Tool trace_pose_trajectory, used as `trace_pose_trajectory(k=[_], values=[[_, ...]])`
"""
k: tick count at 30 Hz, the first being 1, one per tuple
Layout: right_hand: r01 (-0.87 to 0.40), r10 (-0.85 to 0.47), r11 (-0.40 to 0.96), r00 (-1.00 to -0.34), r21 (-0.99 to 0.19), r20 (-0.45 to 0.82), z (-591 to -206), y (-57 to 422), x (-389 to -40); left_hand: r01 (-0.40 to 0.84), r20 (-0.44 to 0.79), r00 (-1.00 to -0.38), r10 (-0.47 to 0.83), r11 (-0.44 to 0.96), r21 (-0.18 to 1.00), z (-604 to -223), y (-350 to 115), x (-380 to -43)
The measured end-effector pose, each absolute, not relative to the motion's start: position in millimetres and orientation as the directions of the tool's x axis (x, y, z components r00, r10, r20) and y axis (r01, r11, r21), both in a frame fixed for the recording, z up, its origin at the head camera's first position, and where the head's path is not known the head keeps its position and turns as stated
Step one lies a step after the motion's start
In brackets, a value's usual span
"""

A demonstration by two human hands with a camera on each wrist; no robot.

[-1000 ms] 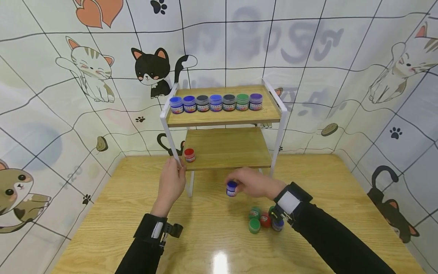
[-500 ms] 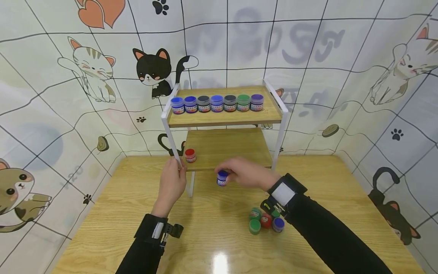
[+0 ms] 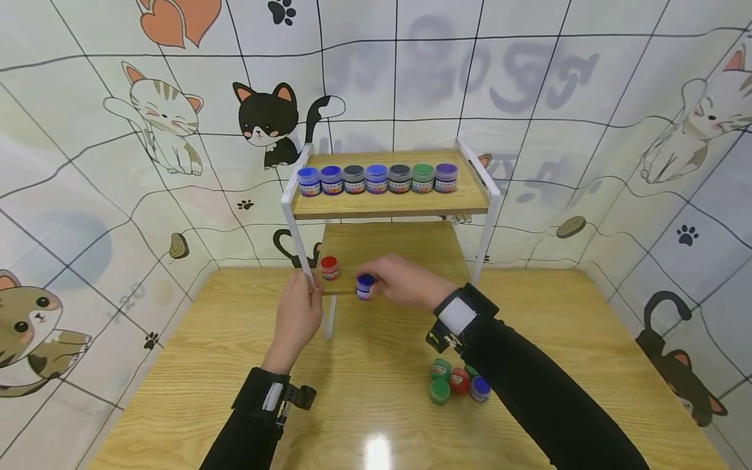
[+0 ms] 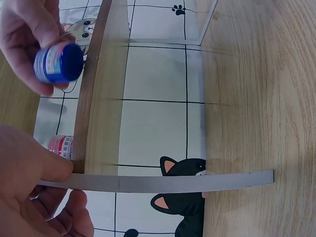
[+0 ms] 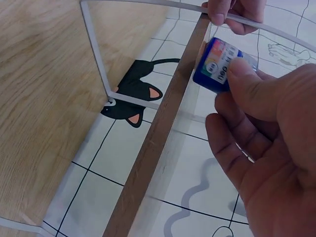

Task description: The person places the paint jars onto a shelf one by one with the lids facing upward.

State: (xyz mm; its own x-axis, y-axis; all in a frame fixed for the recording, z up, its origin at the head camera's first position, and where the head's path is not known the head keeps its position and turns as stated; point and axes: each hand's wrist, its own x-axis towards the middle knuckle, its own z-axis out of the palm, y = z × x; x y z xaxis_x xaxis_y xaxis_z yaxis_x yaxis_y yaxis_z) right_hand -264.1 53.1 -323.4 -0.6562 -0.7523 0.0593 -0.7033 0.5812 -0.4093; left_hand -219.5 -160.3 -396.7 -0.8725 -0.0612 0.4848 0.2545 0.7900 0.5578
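Observation:
My right hand [image 3: 402, 281] pinches a small paint jar with a dark blue lid [image 3: 364, 288] between thumb and fingers, at the front edge of the lower wooden shelf [image 3: 399, 243]. In the right wrist view the jar [image 5: 217, 64] is tilted, its printed label showing. My left hand [image 3: 298, 312] grips the white metal leg [image 3: 300, 243] at the rack's front left; the left wrist view shows thumb and fingers around this metal bar [image 4: 148, 184]. Just beyond that hand, a red paint jar [image 3: 330, 268] stands at the lower shelf's left end.
Along the upper shelf [image 3: 388, 207] runs a row of several paint jars [image 3: 376, 179] with blue, black, green and purple lids. Several more jars, green, red and blue-purple, cluster on the table [image 3: 235, 391] near a red jar [image 3: 459, 380], partly under my right forearm. A cat-print backdrop [image 3: 423, 85] surrounds the table.
My right hand has carried the blue paint jar left and up from over the table to the lower shelf's front edge. My left hand stays on the rack's leg.

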Motion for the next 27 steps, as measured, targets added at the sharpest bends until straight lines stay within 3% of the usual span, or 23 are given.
trace_pose_trajectory(k=[7,27], values=[[-0.656,-0.698,0.645,-0.715,-0.391,0.048,-321.5,37.5,-272.1,0.243,0.462,-0.885,-0.061,0.785,0.569,-393.9,-160.8,-218.2],[-0.652,-0.648,0.695,-0.751,-0.302,0.128,-331.2,14.5,-289.9,0.255,0.487,-0.871,-0.060,0.793,0.554,-398.1,-162.1,-222.6]])
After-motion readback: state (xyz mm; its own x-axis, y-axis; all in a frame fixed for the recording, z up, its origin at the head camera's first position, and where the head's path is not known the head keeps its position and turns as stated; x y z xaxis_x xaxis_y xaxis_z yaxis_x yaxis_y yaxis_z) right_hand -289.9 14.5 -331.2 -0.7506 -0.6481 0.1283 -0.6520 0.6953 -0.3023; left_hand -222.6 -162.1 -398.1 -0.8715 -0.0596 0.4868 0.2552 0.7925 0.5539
